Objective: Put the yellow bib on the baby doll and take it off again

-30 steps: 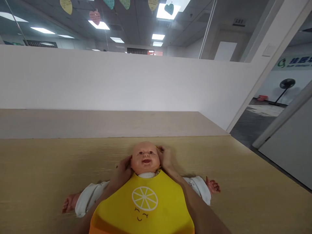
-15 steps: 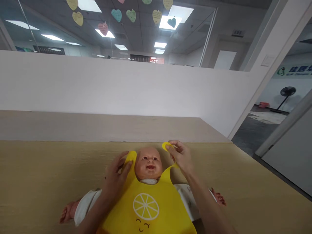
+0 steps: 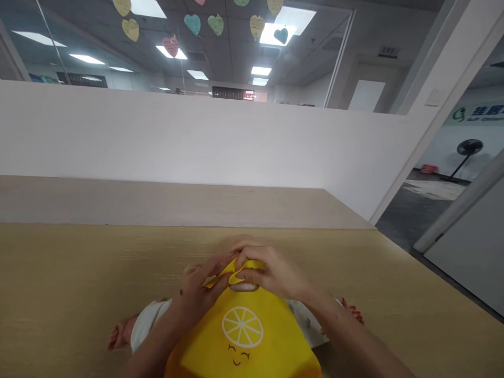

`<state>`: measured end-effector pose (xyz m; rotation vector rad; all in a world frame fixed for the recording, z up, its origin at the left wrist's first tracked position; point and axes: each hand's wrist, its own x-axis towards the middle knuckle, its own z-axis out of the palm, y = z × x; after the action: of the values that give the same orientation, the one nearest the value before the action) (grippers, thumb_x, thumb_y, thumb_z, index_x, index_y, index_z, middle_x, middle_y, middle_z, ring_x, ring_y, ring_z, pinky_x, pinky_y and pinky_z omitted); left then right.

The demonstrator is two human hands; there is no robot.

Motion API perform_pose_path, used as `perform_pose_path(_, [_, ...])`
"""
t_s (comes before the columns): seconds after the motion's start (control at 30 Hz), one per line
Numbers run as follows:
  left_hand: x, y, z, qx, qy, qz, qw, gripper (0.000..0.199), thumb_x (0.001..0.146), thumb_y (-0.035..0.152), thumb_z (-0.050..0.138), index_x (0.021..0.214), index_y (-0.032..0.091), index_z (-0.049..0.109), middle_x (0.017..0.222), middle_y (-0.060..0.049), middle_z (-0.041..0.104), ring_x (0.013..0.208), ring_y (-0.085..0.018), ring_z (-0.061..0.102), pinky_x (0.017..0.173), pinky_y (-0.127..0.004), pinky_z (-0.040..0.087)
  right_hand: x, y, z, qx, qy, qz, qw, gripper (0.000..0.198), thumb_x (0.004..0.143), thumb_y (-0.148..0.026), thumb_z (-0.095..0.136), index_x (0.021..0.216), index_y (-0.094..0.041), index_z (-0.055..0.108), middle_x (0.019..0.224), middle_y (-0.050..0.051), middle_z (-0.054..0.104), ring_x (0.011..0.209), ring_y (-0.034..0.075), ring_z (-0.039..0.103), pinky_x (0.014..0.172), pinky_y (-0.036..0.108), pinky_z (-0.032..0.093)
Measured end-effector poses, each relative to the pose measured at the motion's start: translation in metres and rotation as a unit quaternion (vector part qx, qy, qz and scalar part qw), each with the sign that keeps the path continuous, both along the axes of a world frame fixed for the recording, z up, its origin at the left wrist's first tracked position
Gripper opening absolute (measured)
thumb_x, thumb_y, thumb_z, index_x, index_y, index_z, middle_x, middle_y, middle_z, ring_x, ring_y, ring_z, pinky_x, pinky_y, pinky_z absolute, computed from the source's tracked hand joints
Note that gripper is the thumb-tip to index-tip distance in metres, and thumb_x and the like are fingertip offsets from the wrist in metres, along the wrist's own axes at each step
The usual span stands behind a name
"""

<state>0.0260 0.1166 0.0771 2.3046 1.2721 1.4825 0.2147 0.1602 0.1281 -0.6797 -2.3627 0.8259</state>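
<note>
A baby doll (image 3: 129, 329) in white clothes lies on its back on a light wooden table (image 3: 71, 283). A yellow bib (image 3: 244, 341) with a lemon face covers its chest. My left hand (image 3: 200, 291) and my right hand (image 3: 271, 270) meet over the doll's face, each pinching a yellow neck strap of the bib. The two strap ends overlap between my fingers. My hands hide the doll's head. Its small hands stick out at the left and at the right (image 3: 352, 311).
A low white partition wall (image 3: 197, 142) runs behind the table, with a paler wooden shelf (image 3: 157, 202) in front of it. To the right an open doorway shows a floor fan (image 3: 466, 149). Paper hearts (image 3: 192, 23) hang from the ceiling.
My hands lifted the bib's straps out from behind the doll's neck, spread them apart beside its head, then brought them together over its face. The view tilted slightly.
</note>
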Motion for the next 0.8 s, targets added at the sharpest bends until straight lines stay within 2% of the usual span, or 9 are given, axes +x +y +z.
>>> perform_pose_path(0.1, [0.0, -0.002, 0.003, -0.031, 0.013, 0.004, 0.999, 0.032, 0.083, 0.027, 0.053, 0.114, 0.025, 0.058, 0.086, 0.0, 0.074, 0.074, -0.013, 0.07, 0.07, -0.02, 0.054, 0.004, -0.005, 0.006, 0.033, -0.043, -0.011, 0.998, 0.005, 0.082, -0.017, 0.058, 0.082, -0.019, 0.063, 0.089, 0.001, 0.066, 0.079, 0.012, 0.06, 0.074, 0.024, 0.045])
perform_pose_path(0.2, [-0.011, -0.009, 0.006, -0.07, -0.014, 0.047, 0.996, 0.035, 0.081, 0.035, 0.056, 0.114, 0.023, 0.059, 0.084, -0.002, 0.074, 0.075, -0.015, 0.069, 0.071, -0.024, 0.055, 0.011, -0.008, 0.016, 0.062, -0.037, -0.023, 0.997, 0.008, 0.082, -0.02, 0.058, 0.083, -0.022, 0.065, 0.087, 0.0, 0.067, 0.076, 0.012, 0.06, 0.073, 0.024, 0.046])
perform_pose_path(0.3, [-0.031, -0.021, 0.001, -0.101, -0.086, 0.14, 0.981, 0.033, 0.081, 0.044, 0.054, 0.103, 0.021, 0.063, 0.077, -0.001, 0.072, 0.072, -0.016, 0.068, 0.066, -0.024, 0.054, 0.027, -0.008, 0.035, 0.034, -0.012, -0.057, 0.998, 0.009, 0.081, -0.027, 0.059, 0.079, -0.024, 0.067, 0.079, -0.001, 0.067, 0.067, 0.012, 0.06, 0.062, 0.023, 0.047])
perform_pose_path(0.43, [-0.055, -0.047, -0.026, -0.146, -0.131, 0.215, 0.957, 0.034, 0.082, 0.05, 0.049, 0.09, 0.021, 0.066, 0.06, 0.003, 0.064, 0.056, -0.012, 0.061, 0.053, -0.019, 0.049, 0.057, -0.006, 0.069, -0.031, 0.014, -0.135, 0.99, 0.012, 0.073, -0.034, 0.067, 0.074, -0.022, 0.069, 0.065, 0.0, 0.065, 0.049, 0.011, 0.055, 0.046, 0.021, 0.043])
perform_pose_path(0.53, [-0.059, -0.067, -0.052, -0.183, -0.082, 0.215, 0.956, 0.034, 0.08, 0.051, 0.05, 0.083, 0.023, 0.068, 0.05, 0.005, 0.06, 0.047, -0.011, 0.057, 0.047, -0.018, 0.045, 0.084, -0.011, 0.096, -0.041, 0.016, -0.19, 0.981, 0.019, 0.066, -0.037, 0.074, 0.072, -0.02, 0.07, 0.057, 0.0, 0.062, 0.042, 0.009, 0.053, 0.039, 0.02, 0.04])
perform_pose_path(0.6, [-0.057, -0.078, -0.065, -0.185, -0.057, 0.199, 0.961, 0.03, 0.078, 0.049, 0.053, 0.08, 0.025, 0.07, 0.054, 0.005, 0.064, 0.047, -0.012, 0.058, 0.049, -0.018, 0.048, 0.1, -0.018, 0.114, -0.017, 0.003, -0.228, 0.974, 0.022, 0.064, -0.039, 0.076, 0.072, -0.019, 0.07, 0.053, 0.0, 0.061, 0.041, 0.009, 0.052, 0.038, 0.019, 0.039])
perform_pose_path(0.7, [-0.052, -0.086, -0.073, -0.18, -0.051, 0.175, 0.967, 0.025, 0.077, 0.045, 0.055, 0.082, 0.026, 0.071, 0.072, 0.003, 0.073, 0.053, -0.013, 0.063, 0.051, -0.019, 0.05, 0.115, -0.027, 0.138, 0.027, -0.009, -0.293, 0.956, 0.029, 0.062, -0.043, 0.077, 0.073, -0.018, 0.071, 0.047, 0.0, 0.057, 0.04, 0.008, 0.05, 0.035, 0.016, 0.033])
perform_pose_path(0.8, [-0.05, -0.087, -0.075, -0.185, -0.052, 0.161, 0.968, 0.025, 0.079, 0.042, 0.054, 0.085, 0.025, 0.071, 0.076, 0.002, 0.074, 0.053, -0.013, 0.063, 0.05, -0.019, 0.05, 0.12, -0.033, 0.156, 0.039, 0.018, -0.369, 0.929, 0.035, 0.057, -0.045, 0.079, 0.074, -0.016, 0.071, 0.049, 0.002, 0.058, 0.041, 0.007, 0.049, 0.033, 0.015, 0.027])
